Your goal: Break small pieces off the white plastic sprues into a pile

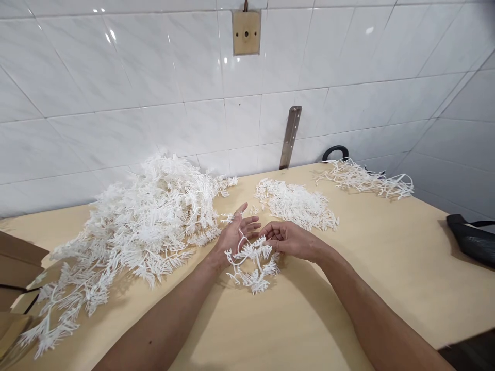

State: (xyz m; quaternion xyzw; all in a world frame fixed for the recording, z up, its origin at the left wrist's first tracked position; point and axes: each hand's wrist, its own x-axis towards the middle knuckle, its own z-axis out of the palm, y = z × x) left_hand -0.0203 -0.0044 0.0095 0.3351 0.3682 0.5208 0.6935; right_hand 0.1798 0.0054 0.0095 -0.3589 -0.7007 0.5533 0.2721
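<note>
White-tiled wall (154,56) behind pale worktop (386,242). White branched sprig (260,251) just nearside of left hand (232,237), fingers extended; right hand (292,240) curled at sprig's edge, can't tell if pinching. Large sprig heap (154,216) off left.

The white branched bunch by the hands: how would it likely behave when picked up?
Probably light for its size: the white branched bunch is mostly thin stems with open gaps. Likely springy rather than limp, as its stems stand out in curves. Its many fine tips may snag on similar pieces.
</note>
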